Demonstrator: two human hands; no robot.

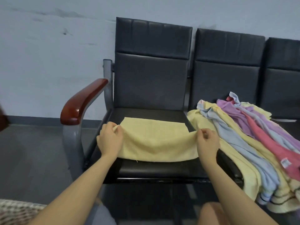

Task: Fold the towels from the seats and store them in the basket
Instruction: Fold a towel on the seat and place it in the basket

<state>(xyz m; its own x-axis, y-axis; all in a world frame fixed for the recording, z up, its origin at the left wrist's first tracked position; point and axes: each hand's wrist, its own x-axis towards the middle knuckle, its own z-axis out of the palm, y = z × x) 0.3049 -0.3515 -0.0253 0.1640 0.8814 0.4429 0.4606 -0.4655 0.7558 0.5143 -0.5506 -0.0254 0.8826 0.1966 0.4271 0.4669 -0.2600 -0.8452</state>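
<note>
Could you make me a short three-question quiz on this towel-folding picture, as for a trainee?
1. True or false: the left hand and the right hand each pinch a corner of the pale yellow terry towel.
2. Where is the pile of unfolded coloured towels? A) on the floor B) on the seat to the right C) in the basket
3. Fill in: the glossy armrest is made of reddish-brown ____.

Key: 1 true; 2 B; 3 wood.
</note>
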